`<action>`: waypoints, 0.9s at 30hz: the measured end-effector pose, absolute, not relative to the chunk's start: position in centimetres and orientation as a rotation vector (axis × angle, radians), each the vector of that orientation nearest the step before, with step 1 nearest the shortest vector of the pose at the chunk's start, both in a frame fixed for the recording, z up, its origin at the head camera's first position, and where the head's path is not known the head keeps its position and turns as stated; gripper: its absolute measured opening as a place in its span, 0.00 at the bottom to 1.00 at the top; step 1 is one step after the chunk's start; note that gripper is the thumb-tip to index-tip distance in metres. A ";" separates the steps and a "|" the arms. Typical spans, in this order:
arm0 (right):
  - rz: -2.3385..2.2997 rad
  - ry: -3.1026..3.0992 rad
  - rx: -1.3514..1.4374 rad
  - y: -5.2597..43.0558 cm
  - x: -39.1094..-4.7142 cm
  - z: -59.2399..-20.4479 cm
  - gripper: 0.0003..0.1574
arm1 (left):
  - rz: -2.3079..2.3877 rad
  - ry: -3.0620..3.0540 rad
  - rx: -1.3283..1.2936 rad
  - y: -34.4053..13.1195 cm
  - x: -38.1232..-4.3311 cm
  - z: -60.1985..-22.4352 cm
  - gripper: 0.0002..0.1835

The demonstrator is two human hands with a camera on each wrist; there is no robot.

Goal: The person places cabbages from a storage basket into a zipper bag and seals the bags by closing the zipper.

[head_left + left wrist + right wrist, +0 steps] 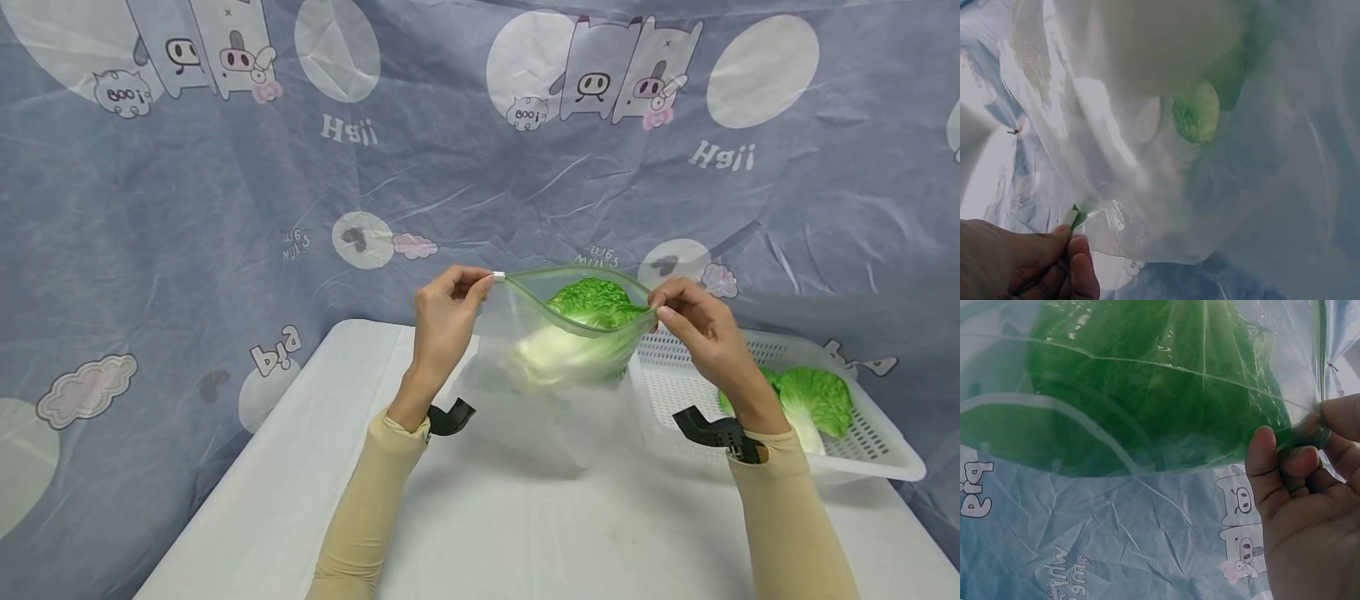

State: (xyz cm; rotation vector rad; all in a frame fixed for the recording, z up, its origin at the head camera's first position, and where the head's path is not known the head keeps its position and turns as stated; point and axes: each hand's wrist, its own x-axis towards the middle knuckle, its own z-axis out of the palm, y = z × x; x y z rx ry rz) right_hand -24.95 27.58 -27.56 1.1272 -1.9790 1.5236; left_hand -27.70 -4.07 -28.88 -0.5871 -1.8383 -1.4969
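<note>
Held up over the table is a clear zip bag (540,417) with a green rim, its mouth parted. Inside lies a lettuce-like leafy vegetable (592,304), pale stem to the left and green leaves showing at the opening. My left hand (450,312) pinches the bag's left top corner at the white slider (498,276); the left wrist view shows thumb and finger on that slider (1070,217). At the other top corner, my right hand (697,325) pinches the rim between thumb and fingers. Green leaves (1160,394) press against the plastic in the right wrist view.
A white perforated basket (892,454) stands at the right on the white table (540,533), partly behind my right arm. More leafy vegetable (817,400) lies in it. A blue-grey patterned cloth (427,167) hangs behind the table.
</note>
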 end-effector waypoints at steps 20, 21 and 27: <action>1.367 -2.122 1.077 28.2 -25.9 -28.5 0.06 | -1.448 -1.895 -0.590 -3.4 -27.6 -28.9 0.07; 1.379 -2.118 1.075 28.2 -25.8 -28.4 0.06 | -1.455 -1.891 -0.591 -3.5 -27.6 -29.0 0.07; 1.434 -2.108 1.085 28.2 -25.6 -28.4 0.06 | -1.492 -1.892 -0.574 -3.9 -27.8 -29.0 0.08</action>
